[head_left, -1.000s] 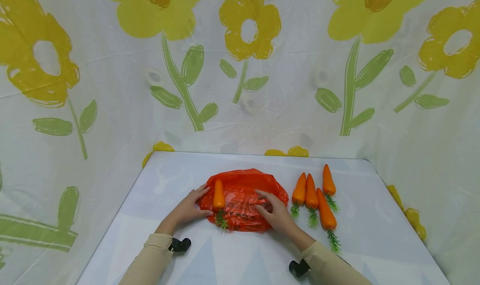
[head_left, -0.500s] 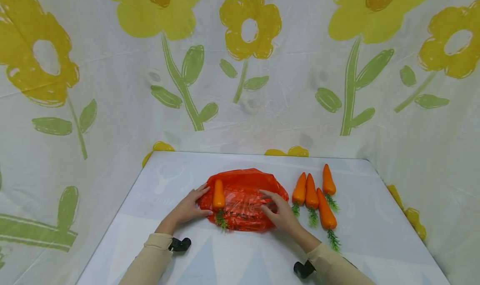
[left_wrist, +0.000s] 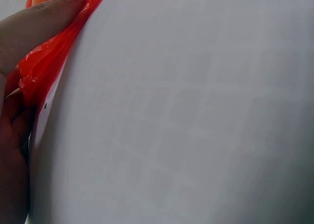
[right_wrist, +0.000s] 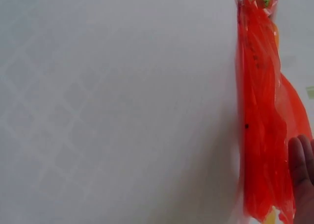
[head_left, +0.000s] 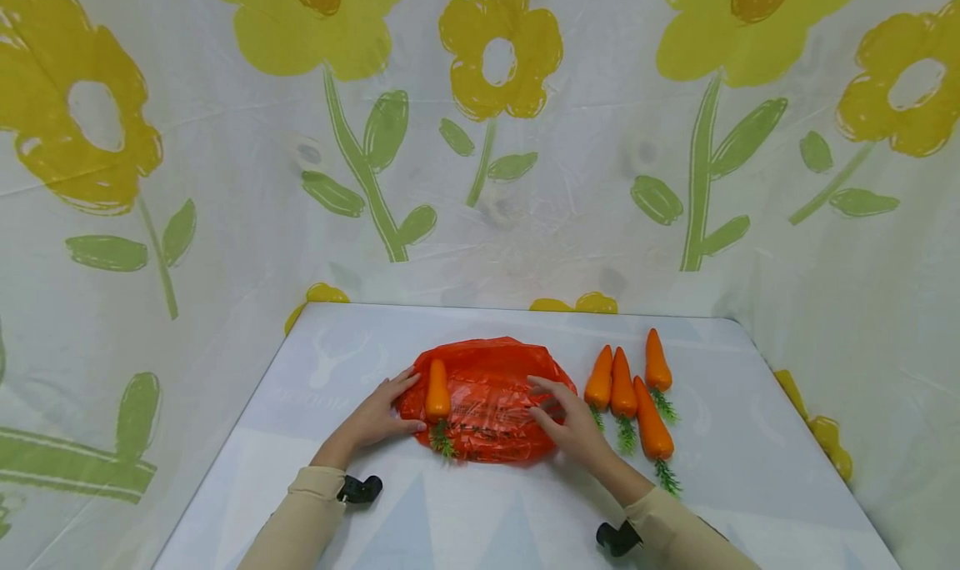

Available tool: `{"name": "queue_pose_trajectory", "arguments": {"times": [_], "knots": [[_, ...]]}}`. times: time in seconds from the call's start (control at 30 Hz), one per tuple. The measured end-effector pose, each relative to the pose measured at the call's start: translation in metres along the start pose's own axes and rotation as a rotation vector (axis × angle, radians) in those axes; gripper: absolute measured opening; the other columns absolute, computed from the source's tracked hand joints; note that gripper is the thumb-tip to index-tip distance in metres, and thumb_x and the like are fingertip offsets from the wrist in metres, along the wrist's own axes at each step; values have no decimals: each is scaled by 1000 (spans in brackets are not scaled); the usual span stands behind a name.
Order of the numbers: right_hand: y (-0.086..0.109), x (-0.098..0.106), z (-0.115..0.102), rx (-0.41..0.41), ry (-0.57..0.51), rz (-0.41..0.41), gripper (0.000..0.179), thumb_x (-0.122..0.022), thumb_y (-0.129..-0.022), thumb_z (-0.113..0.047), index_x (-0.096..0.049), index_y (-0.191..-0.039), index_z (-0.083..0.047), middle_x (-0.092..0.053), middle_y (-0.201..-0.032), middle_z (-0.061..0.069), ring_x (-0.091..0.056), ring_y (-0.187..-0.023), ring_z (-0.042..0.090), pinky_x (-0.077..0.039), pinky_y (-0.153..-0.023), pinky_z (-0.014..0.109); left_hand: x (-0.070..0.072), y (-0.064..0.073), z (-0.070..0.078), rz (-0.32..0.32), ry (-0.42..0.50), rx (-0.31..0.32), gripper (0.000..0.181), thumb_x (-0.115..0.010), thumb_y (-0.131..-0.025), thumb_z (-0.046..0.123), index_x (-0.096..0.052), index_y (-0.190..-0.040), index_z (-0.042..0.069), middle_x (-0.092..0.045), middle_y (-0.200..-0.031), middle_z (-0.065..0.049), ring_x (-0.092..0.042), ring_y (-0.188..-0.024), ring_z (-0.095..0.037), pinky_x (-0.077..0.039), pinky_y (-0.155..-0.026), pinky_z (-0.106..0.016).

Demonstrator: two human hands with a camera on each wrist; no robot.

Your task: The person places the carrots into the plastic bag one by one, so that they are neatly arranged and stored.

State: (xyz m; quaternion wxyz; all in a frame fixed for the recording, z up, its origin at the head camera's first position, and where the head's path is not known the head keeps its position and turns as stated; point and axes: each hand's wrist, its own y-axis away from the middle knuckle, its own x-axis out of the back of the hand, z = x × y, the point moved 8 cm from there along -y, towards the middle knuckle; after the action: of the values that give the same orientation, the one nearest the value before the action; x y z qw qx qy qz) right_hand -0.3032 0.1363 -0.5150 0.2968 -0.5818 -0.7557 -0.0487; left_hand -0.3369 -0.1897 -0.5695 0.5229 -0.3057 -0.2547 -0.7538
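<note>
A crumpled red plastic bag [head_left: 491,416] lies on the table in the head view. One toy carrot [head_left: 437,393] with a green leafy top rests at the bag's left part, tip pointing away from me. My left hand [head_left: 378,414] holds the bag's left edge; in the left wrist view the thumb [left_wrist: 41,23] lies along the red plastic, the other fingers lower down, partly hidden. Over the bag's right side hovers my right hand [head_left: 576,427], fingers spread and loosely bent, nothing between them. The right wrist view shows its fingertips [right_wrist: 297,155] right by the bag's edge.
Several more toy carrots [head_left: 622,387] lie to the right of the bag, green tops toward me. A flowered white curtain [head_left: 570,245] surrounds the white table [head_left: 465,520]. Black wrist cameras [head_left: 360,490] stick out from both sleeves.
My right hand has drawn back to the right across the bag, its fingers remaining spread. My left hand, the bag and the carrots have stayed in place.
</note>
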Motion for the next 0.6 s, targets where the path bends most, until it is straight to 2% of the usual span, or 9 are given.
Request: {"name": "queue_pose_trajectory", "arguments": {"times": [0.2,0.37,0.6], "knots": [[2,5,-1,11,13,13,50,-72,-96,-16,-57,-144,-15,-67,-120,14,-66,-94,15,-58,-84,26,-1,0,-1,-6,10,13,95,-84,-81,46,-39,-158,13,-25,-168,-6,-13,-150,-54,-22,-116,-69],[4,8,-3,40,9,18,50,-72,-96,-14,-56,-144,-10,-67,-120,16,-66,-96,17,-59,-84,30,-2,-1,-3,-5,10,18,95,-84,-81,47,-39,-158,13,-25,-168,-6,-14,-149,-54,-23,-115,-70],[6,16,-5,31,8,46,51,-72,-95,-7,-57,-143,-15,-67,-121,17,-66,-97,19,-59,-83,31,-1,-1,-2,1,14,8,95,-84,-81,46,-40,-158,13,-25,-168,-5,-14,-149,-55,-23,-115,-70]]}}
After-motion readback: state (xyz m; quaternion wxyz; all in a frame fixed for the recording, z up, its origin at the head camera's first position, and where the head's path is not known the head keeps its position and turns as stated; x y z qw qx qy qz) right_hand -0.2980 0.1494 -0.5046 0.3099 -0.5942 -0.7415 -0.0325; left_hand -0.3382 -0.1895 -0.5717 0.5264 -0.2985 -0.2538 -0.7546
